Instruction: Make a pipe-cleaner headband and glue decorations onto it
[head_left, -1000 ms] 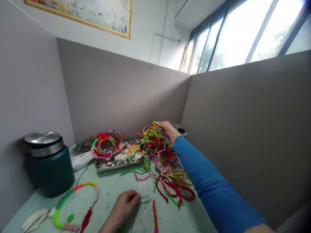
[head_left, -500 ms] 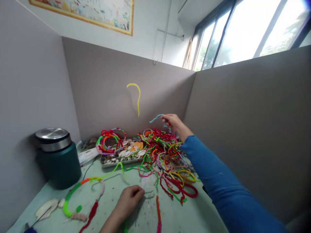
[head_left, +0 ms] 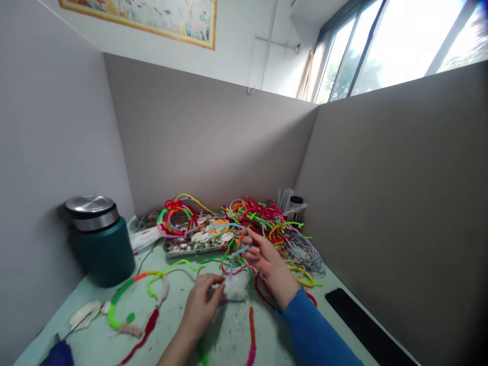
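Note:
My right hand (head_left: 267, 262), in a blue sleeve, is closed on a light blue pipe cleaner (head_left: 237, 252) just in front of a tangled heap of coloured pipe cleaners (head_left: 267, 218). My left hand (head_left: 202, 305) rests on the green table with its fingers pinched on a small whitish fuzzy piece (head_left: 235, 288). The blue pipe cleaner hangs down toward that piece. An orange and pink pipe cleaner (head_left: 251, 330) lies on the table between my arms.
A metal tray (head_left: 190, 247) holds shells and coloured rings (head_left: 177, 218). A dark green pot with a steel lid (head_left: 99, 239) stands at the left. A multicoloured curved strip (head_left: 125, 300) lies near it. Grey partitions enclose the table; a black pad (head_left: 362, 325) lies at the right.
My right hand came down from above the heap toward my left hand, bringing the light blue pipe cleaner. A yellow pipe cleaner seen in the air has dropped. My left hand stayed put.

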### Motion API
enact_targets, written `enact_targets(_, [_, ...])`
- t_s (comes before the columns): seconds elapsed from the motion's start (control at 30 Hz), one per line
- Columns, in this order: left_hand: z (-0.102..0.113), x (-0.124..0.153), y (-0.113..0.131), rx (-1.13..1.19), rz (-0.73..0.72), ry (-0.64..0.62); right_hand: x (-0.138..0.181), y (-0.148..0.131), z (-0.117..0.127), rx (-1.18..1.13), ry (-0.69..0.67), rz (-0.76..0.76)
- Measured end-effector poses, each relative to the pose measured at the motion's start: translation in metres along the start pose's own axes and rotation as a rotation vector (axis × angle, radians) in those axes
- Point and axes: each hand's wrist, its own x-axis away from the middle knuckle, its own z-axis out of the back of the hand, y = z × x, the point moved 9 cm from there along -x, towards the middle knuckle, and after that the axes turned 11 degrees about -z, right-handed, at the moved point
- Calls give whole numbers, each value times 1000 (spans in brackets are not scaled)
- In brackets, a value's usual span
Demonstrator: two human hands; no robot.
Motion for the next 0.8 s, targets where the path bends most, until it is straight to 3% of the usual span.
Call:
enact_targets(0.17, [10,0,-15,250,168,134,-11,40,-5,-125,-59,-96])
enact_targets(0.4, [-11,3,-23,529,315,74,-24,73,-6,-21,-33,-128])
enact_targets(0.5, [-17,4,-25,485,346,9,-26,66,2,-5,51,-23])
enact_targets(0.63, [-10,-1,-12,248,214,-5,-23,52,11,-6,175,150])
enact_targets(0.8, [-6,3,-16,128,253,9,-21,45,21,-24,253,197])
